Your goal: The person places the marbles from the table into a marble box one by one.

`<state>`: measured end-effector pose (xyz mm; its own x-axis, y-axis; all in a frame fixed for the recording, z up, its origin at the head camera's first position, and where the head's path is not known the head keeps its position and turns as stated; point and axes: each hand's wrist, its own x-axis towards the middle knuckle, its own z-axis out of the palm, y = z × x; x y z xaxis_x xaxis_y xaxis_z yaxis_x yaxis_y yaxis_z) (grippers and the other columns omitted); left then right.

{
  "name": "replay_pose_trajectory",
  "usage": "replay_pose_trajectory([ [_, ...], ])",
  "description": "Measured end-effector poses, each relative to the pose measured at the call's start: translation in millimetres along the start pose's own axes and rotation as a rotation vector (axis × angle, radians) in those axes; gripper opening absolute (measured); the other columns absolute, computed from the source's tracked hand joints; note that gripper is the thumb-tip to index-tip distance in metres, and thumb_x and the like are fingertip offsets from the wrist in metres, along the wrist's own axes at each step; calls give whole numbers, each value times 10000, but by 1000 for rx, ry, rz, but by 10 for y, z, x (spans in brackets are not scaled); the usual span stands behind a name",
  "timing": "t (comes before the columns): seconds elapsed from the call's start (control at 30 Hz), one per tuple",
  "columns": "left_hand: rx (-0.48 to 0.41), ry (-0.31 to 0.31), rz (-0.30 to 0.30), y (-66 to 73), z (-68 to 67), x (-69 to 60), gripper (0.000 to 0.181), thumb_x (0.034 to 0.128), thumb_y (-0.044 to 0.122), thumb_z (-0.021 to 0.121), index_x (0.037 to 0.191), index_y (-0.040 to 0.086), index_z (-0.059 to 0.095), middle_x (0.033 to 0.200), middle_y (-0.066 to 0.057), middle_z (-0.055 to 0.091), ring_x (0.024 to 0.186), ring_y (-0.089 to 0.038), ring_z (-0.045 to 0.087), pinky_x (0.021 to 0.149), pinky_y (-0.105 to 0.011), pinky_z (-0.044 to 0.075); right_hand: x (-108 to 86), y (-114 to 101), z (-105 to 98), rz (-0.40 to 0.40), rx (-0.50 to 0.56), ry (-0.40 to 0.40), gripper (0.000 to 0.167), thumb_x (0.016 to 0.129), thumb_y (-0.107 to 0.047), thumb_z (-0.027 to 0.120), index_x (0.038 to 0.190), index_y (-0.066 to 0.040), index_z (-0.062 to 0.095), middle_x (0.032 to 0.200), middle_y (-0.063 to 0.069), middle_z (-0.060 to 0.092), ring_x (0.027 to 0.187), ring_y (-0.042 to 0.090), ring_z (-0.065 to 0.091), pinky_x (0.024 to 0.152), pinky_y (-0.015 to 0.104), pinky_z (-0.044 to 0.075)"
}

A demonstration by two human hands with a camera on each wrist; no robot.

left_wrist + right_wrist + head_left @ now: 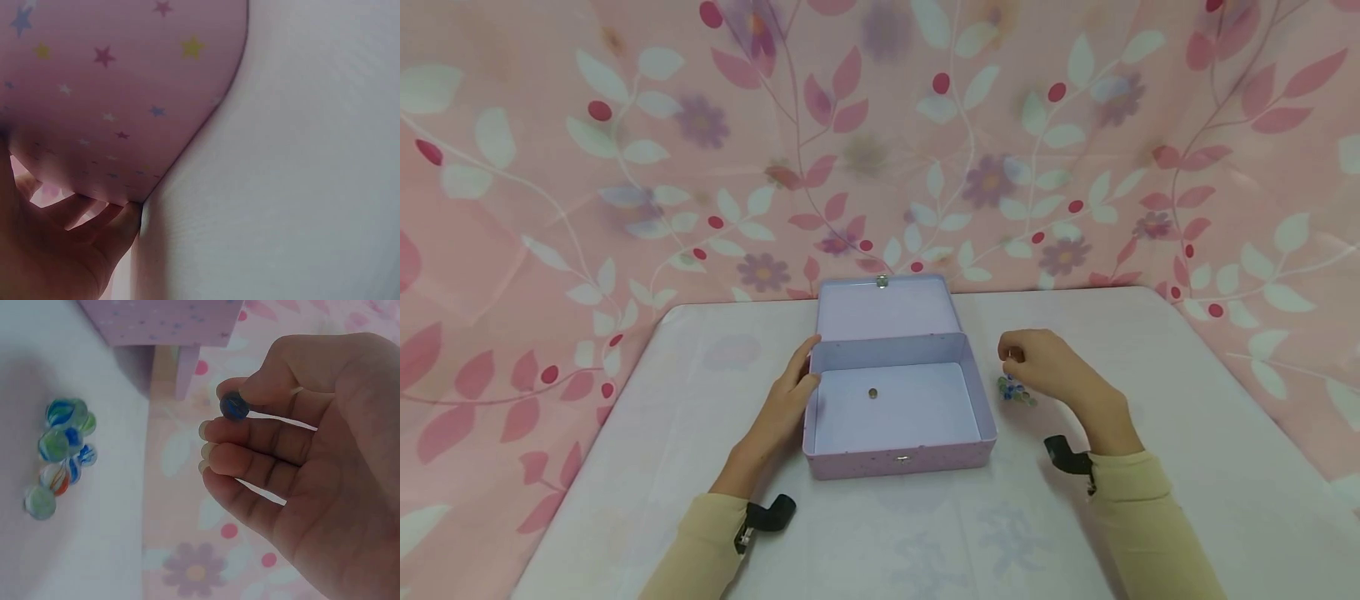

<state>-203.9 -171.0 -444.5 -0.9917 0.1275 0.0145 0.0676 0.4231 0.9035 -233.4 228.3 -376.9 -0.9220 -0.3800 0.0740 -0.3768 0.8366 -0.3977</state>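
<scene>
An open lilac tin box (898, 462) stands on the table with one small marble (872, 393) on its floor. Against the box's left side rests the left hand (781, 408); in the left wrist view its fingers (128, 219) touch the star-patterned pink wall. The right hand (1052, 371) is raised to the right of the box. Between thumb and index finger it pinches a dark blue marble (235, 405), as the right wrist view shows. Several glass marbles (53, 447) lie clustered on the table near that hand, some green, some blue, one with orange.
The box's lid (887, 308) leans back behind it, with a metal clasp at the top edge. A white cloth covers the table (910, 542). Behind the table hangs a pink floral cloth (880, 150). Black wrist cameras sit at both sleeves.
</scene>
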Motion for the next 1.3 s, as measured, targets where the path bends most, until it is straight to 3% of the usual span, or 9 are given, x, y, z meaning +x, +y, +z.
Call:
replay_pose_trajectory([
  [0.2, -6, -2, 3, 1, -4, 2, 595, 1011, 257, 376, 1555, 433, 214, 1633, -36, 296, 1510, -273, 292, 1202, -580, 245, -10, -172, -1, -54, 59, -9, 134, 837, -65, 560, 903, -100, 672, 719, -8, 516, 692, 150, 480, 645, 301, 404],
  [0.53, -5, -4, 3, 4, -3, -2, 592, 1010, 275, 375, 1561, 415, 211, 1628, -49, 304, 1505, -281, 303, 1197, -594, 245, -16, -419, 88, -168, 100, 44, 158, 835, -47, 561, 891, -119, 690, 759, -27, 567, 712, 125, 494, 625, 265, 432],
  [0.93, -14, -4, 1, 4, -2, -2, 595, 1009, 272, 379, 1560, 420, 211, 1628, -49, 306, 1504, -282, 305, 1198, -593, 242, -20, -675, 230, -252, 52, 8, 130, 858, -64, 598, 927, -114, 696, 841, -42, 627, 782, 126, 524, 715, 280, 471],
  [1.3, -21, -8, 11, -2, -1, 2, 593, 1017, 258, 376, 1567, 400, 207, 1628, -54, 304, 1505, -287, 300, 1193, -599, 248, -14, -792, 403, -317, -2, -54, 101, 873, -57, 611, 912, -94, 696, 824, -53, 617, 749, 102, 510, 678, 252, 450],
])
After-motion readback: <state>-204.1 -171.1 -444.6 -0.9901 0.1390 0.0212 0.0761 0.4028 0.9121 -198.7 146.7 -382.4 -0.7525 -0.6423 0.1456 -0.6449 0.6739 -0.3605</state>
